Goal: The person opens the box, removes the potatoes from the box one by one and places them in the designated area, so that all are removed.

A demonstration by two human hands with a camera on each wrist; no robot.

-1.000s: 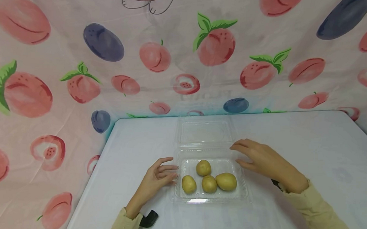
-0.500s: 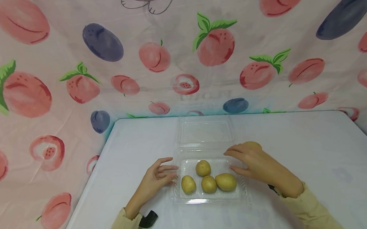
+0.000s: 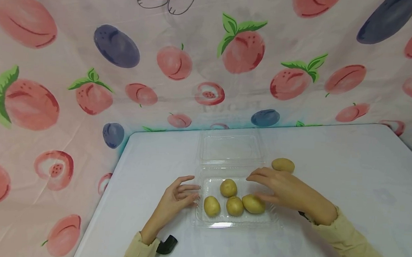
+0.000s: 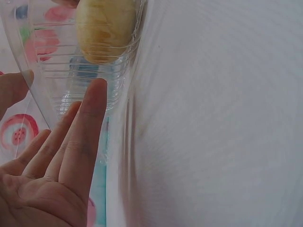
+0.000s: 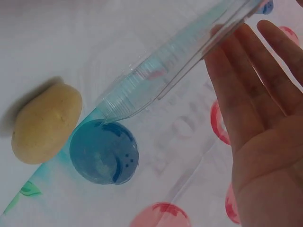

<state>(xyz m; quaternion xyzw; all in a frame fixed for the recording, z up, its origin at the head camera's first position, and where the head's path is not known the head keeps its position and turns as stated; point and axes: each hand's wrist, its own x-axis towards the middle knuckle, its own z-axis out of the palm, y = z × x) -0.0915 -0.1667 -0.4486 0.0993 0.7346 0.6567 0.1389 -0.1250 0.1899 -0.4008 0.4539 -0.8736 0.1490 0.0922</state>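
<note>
A clear plastic clamshell box (image 3: 219,224) stands on the table with its lid folded back. Several yellow potatoes (image 3: 211,206) lie inside it. Another potato (image 3: 283,165) rests on the table beyond the right hand, outside the box. The left hand (image 3: 176,197) is at the box's left wall, fingers extended; in the left wrist view its thumb (image 4: 14,90) is by the rim. Over the box's right edge is the right hand (image 3: 282,188), fingers reaching inward above the potatoes. Its palm (image 5: 272,165) holds nothing in the right wrist view. The thumb partly overlaps the rightmost potato in the head view.
The open lid (image 3: 230,147) lies flat behind the box, close to the table's back edge. A fruit-print cloth (image 3: 180,86) hangs behind and to the left of the white table (image 3: 354,175). Black wrist mounts (image 3: 167,245) show at the cuffs.
The right hand has moved left and slightly down, further over the box. This uncovers the potato on the table at its right. The left hand and the box stay where they were.
</note>
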